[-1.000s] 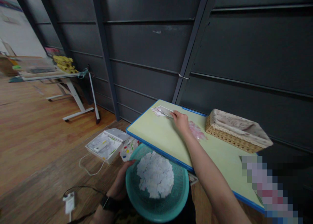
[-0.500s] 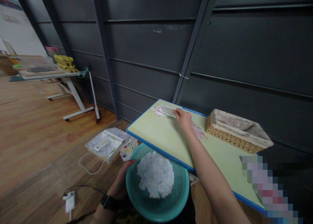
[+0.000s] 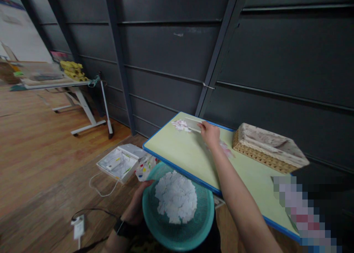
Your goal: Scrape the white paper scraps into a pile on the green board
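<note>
My left hand (image 3: 137,204) grips the left rim of a round teal plastic colander (image 3: 205,218), held in front of my body. A heap of small white flakes (image 3: 177,197), like torn paper, lies in it. Over the table my right hand (image 3: 210,135) is closed on one end of a flat, see-through rectangular piece with pale edges (image 3: 194,124); its exact kind is unclear. Beyond its far end, a small pile of white and pinkish flakes (image 3: 180,125) rests on the tabletop. Pink-tinted material (image 3: 227,149) lies partly behind my right wrist.
The pale yellow table (image 3: 177,149) has a blue edge. A cloth-lined wicker basket (image 3: 262,153) stands at its right end, near a blurred-out patch. An open white box (image 3: 118,164), a dotted bag (image 3: 145,169) and a power strip (image 3: 79,228) are on the floor.
My right hand has moved slightly right with the see-through piece, away from the flake pile, which now shows more fully. The left hand and colander stay in place.
</note>
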Action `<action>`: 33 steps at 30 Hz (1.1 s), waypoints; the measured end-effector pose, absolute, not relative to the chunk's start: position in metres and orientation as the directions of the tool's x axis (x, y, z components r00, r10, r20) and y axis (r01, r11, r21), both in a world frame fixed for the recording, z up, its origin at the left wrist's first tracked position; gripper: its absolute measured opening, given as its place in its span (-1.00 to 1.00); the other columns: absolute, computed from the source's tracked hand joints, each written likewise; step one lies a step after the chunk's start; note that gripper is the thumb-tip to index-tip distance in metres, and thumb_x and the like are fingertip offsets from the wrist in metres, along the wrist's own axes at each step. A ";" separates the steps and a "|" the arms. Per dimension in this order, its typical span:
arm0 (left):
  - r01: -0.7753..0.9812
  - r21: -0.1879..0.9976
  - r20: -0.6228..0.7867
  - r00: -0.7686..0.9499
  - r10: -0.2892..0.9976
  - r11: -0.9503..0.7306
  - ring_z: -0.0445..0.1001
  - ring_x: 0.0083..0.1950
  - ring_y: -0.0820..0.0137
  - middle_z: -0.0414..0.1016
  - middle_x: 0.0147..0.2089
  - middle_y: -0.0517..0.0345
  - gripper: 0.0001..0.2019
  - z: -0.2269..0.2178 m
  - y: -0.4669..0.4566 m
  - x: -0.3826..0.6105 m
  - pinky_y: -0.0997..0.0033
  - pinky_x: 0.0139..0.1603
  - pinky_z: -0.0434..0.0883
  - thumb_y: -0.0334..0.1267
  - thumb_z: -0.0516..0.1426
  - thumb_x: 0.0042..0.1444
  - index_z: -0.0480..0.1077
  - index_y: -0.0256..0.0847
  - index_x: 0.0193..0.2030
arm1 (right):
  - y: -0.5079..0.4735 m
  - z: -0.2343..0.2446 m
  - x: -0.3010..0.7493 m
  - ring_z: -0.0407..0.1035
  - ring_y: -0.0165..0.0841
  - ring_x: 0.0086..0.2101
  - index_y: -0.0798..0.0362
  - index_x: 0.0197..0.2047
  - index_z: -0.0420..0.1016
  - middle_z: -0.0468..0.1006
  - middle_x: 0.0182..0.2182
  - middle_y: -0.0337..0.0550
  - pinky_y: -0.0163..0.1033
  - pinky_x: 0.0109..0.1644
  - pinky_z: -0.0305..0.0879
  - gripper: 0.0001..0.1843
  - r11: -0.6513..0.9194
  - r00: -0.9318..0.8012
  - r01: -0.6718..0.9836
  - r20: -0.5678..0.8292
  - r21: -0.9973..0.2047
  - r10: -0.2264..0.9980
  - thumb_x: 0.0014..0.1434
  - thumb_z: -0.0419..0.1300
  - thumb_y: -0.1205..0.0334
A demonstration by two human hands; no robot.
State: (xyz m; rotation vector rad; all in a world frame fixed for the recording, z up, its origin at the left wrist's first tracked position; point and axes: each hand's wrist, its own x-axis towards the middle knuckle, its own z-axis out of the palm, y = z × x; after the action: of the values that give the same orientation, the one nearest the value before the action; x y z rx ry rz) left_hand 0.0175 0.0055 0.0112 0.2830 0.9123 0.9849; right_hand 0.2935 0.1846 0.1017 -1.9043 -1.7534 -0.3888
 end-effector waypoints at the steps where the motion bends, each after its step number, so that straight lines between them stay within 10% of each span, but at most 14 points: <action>1: -0.594 0.587 -0.533 0.228 0.815 0.550 0.46 -0.60 0.35 0.56 -0.56 0.18 -0.86 0.012 0.005 0.018 0.39 -0.54 0.39 -0.23 0.26 -0.08 0.47 -0.25 -0.41 | 0.185 0.099 0.292 0.41 -0.26 -0.33 0.05 -0.12 0.55 0.61 -0.30 0.00 -0.27 -0.32 0.00 -0.60 -0.003 0.107 0.982 0.540 -0.189 0.835 0.29 -0.05 0.04; 33: -0.606 0.579 -0.522 0.238 0.819 0.545 0.44 -0.61 0.38 0.56 -0.56 0.18 -0.86 0.011 0.005 0.017 0.41 -0.53 0.36 -0.23 0.29 -0.13 0.46 -0.23 -0.50 | 0.184 0.107 0.295 0.36 -0.29 -0.38 0.04 -0.25 0.56 0.59 -0.36 -0.01 -0.27 -0.37 -0.08 -0.64 -0.032 0.128 0.982 0.526 -0.188 0.841 0.26 0.00 0.05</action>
State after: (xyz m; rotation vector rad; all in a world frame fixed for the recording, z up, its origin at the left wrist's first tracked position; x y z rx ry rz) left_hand 0.0171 0.0048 0.0111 0.2797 0.8931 0.9930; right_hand 0.2949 0.1837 0.1071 -1.9120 -1.7512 -0.3705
